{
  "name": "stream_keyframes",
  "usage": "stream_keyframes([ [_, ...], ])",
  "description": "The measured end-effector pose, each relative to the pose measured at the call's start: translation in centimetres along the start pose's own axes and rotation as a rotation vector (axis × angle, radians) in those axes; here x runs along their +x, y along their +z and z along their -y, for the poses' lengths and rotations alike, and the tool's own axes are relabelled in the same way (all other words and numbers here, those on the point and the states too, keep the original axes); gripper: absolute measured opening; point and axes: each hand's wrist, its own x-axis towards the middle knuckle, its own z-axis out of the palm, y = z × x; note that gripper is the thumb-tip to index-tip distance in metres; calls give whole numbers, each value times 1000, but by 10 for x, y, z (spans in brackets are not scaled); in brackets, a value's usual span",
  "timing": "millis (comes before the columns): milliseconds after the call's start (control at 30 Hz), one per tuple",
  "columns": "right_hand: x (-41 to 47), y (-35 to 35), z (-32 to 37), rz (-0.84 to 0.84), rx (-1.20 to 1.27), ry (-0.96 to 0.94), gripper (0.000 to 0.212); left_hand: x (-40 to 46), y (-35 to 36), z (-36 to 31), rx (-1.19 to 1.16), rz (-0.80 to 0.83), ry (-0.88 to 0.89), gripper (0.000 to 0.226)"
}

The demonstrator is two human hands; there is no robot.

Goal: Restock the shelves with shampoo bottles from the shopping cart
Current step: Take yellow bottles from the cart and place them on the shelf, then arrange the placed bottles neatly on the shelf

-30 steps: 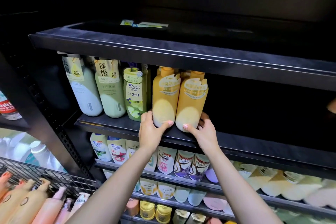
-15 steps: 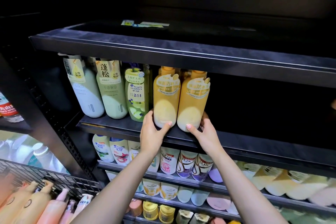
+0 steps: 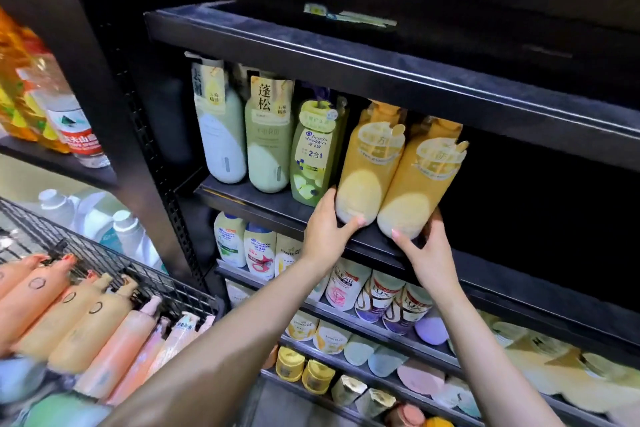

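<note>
Two yellow shampoo bottles stand side by side at the front of a black shelf (image 3: 263, 199), touching each other. The left yellow bottle (image 3: 367, 163) is gripped at its base by the left hand (image 3: 325, 236), thumb across the front, fingers curled round the side. The right yellow bottle (image 3: 419, 180) is held at its base by the right hand (image 3: 429, 253), thumb on the front, fingers wrapped behind. A green Head & Shoulders bottle (image 3: 311, 152) is seen just left of them, then a pale green bottle (image 3: 266, 139) and a white bottle (image 3: 218, 125). Orange and pink pump bottles (image 3: 86, 322) are laid in the wire shopping cart (image 3: 166, 282) at lower left. Lower shelves are filled with mixed bottles.
</note>
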Motion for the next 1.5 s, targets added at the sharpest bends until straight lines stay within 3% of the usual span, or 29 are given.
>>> stream_keyframes([
  [100, -37, 21, 9, -201, -105, -49, 75, -25, -22, 11, 148, 56, 93, 73],
  [167, -74, 48, 17, -201, -195, -177, 67, -56, -47, 32, 261, 104, 142, 68],
  [233, -106, 83, 19, 0, -272, -325, 61, -93, -77, 69, 350, 139, 83, 67],
  [333, -139, 147, 16, 397, -320, -472, 55, -155, -130, 131, 441, 96, -146, 70],
  [433, -167, 210, 23, 703, -316, -380, 56, -217, -191, 181, 518, 102, -457, 71],
  [567, -200, 285, 29, 1023, -400, -223, 55, -286, -264, 221, 493, -5, -767, 71],
  [800, -259, 402, 42, 1379, -537, -60, 47, -351, -333, 251, 499, -96, -962, 58],
  [900, -273, 454, 22, 1404, -600, 18, 64, -364, -349, 258, 467, -101, -994, 68],
  [1067, -287, 502, -5, 1364, -783, 49, 69, -378, -362, 276, 400, -153, -1044, 66],
  [1200, -287, 510, -25, 1316, -737, 96, 86, -382, -369, 280, 340, -191, -1101, 90],
  [1333, -271, 509, -10, 1209, -740, 181, 67, -377, -371, 284, 296, -183, -1106, 55],
  [1500, -247, 471, 35, 1085, -493, 507, 56, -350, -360, 279, 164, -212, -1087, 49],
])
